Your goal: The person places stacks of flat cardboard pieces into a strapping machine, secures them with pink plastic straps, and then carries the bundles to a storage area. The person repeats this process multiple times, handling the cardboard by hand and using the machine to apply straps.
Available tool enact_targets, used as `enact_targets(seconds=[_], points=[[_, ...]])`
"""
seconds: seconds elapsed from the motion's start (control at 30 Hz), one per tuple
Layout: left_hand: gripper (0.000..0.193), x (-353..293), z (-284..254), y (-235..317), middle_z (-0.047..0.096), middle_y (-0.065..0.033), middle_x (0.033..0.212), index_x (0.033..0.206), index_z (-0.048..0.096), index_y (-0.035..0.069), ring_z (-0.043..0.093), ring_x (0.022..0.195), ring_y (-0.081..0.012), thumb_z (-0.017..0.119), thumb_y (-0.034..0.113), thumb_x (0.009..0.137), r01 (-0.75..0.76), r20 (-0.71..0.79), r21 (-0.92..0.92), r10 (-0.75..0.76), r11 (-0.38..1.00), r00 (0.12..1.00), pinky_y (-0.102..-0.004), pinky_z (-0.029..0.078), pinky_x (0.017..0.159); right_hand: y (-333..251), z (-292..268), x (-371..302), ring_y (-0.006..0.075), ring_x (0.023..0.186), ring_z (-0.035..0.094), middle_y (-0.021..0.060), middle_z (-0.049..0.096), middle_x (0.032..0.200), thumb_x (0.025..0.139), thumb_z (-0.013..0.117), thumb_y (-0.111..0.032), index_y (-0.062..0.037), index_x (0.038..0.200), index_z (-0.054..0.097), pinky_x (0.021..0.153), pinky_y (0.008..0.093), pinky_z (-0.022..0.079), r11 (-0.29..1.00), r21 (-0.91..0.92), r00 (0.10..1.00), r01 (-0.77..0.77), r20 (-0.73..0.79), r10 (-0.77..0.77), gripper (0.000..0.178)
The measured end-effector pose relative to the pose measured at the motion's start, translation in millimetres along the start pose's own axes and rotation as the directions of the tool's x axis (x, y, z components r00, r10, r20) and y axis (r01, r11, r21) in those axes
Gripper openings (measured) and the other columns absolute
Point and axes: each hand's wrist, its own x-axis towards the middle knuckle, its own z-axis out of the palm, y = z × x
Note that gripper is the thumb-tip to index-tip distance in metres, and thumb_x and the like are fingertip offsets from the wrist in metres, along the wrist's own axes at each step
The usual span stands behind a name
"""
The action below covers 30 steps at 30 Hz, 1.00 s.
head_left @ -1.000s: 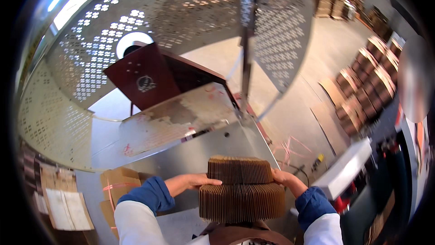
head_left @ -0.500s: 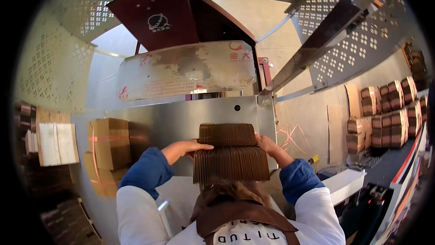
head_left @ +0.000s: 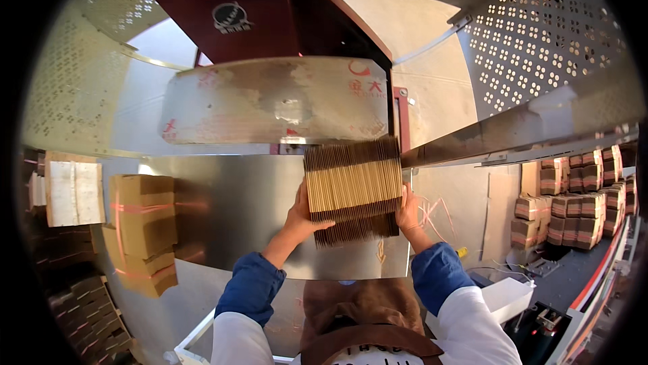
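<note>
A thick stack of folded brown cardboard pieces [head_left: 354, 186] sits between my two hands, its many edges packed side by side. Its middle band is pale tan, while the far and near bands are darker brown. My left hand [head_left: 304, 218] presses on the left side, thumb lying along the near edge. On the opposite side, my right hand [head_left: 406, 213] grips the stack with its fingers partly hidden. The bundle is over the right part of a shiny metal table [head_left: 236, 213]; whether it touches the tabletop I cannot tell.
Beyond the table stands a dark red machine [head_left: 250, 21] with a worn metal plate [head_left: 277, 102]. A metal bar [head_left: 526, 125] slants at the right. Strapped cardboard bundles [head_left: 145, 220] stand left, and several tied stacks [head_left: 574, 220] lie right. Perforated metal guards [head_left: 533, 41] surround the machine.
Both hands have moved the cardboard stack away from my body, toward the machine. It has tipped so its pale middle band now shows. The view has shifted somewhat too.
</note>
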Motion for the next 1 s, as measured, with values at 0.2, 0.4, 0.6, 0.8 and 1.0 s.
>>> enact_targets(seconds=[0.2,0.4,0.6,0.8,1.0], points=[[0.116,2,11,0,0.032,-0.0171,0.147,0.149,0.012,0.006,0.041,0.131,-0.0317,0.087,0.02,0.062,-0.111,-0.054,0.221,0.126,0.969,0.991,-0.0406,0.042,0.104,5,-12,-42,0.0357,0.09,0.054,0.0242,0.058,0.1,0.1,0.04,-0.028,0.0062,0.123,0.045,0.085,0.0411,0.043,0.991,0.079,0.994,-0.105,0.032,0.103,0.042],[0.107,-4,25,-25,0.039,-0.0151,0.142,0.146,0.021,0.004,0.05,0.122,-0.0316,0.087,0.02,0.063,-0.043,-0.111,-0.012,0.041,0.999,0.993,-0.0399,0.047,0.098,-15,-6,-54,0.0337,0.106,0.054,0.0251,0.05,0.12,0.077,0.079,-0.031,0.0063,0.125,0.038,0.089,0.04,0.045,0.967,-0.225,0.945,-0.12,0.273,0.181,0.073],[0.107,-3,25,-24,0.032,-0.0179,0.143,0.145,0.022,0.005,0.04,0.128,-0.0381,0.087,0.022,0.062,-0.135,-0.155,0.18,0.164,0.974,0.974,-0.0441,0.046,0.099,-45,-15,-48,0.0421,0.087,0.059,0.023,0.058,0.098,0.074,0.079,-0.027,0.0038,0.109,0.044,0.077,0.0448,0.05,0.928,-0.232,0.905,-0.291,0.249,0.346,0.059],[0.106,-4,25,-10,0.033,-0.0182,0.141,0.145,0.022,0.006,0.04,0.126,-0.0389,0.086,0.019,0.061,-0.15,-0.177,0.181,0.182,0.972,0.967,-0.0453,0.047,0.098,-27,20,-64,0.0456,0.099,0.052,0.0263,0.048,0.106,0.07,0.072,-0.016,0.0059,0.115,0.035,0.084,0.0475,0.047,0.925,-0.377,0.997,-0.045,0.039,0.065,0.062],[0.108,-1,23,-11,0.033,-0.0178,0.14,0.145,0.021,0.009,0.039,0.126,-0.0377,0.086,0.01,0.058,-0.161,-0.175,0.157,0.187,0.974,0.967,-0.0449,0.047,0.098,-27,18,-65,0.0452,0.102,0.053,0.0275,0.051,0.107,0.069,0.073,-0.017,0.0051,0.119,0.035,0.084,0.0478,0.047,0.932,-0.344,0.989,-0.116,0.045,0.14,0.066]])
